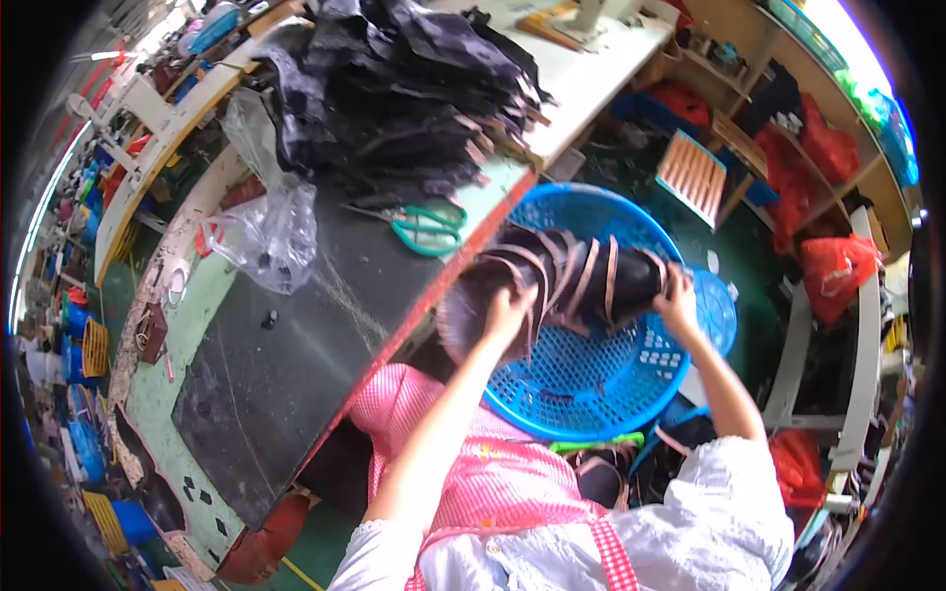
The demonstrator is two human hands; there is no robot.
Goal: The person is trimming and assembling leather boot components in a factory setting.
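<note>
My left hand (507, 307) and my right hand (678, 298) together hold a stack of dark leather pieces with tan straps (576, 281) over a large blue plastic basket (581, 394). The left hand grips the stack's near left end; the right hand grips its far right end. The basket's mesh bottom shows below the stack.
A dark worktable (296, 345) with a red edge lies to the left, carrying green-handled scissors (429, 229), a clear plastic bag (266, 231) and a big heap of dark pieces (404, 89). A smaller blue basket (714, 310), red bags (838, 266) and wooden shelves (788, 148) stand to the right.
</note>
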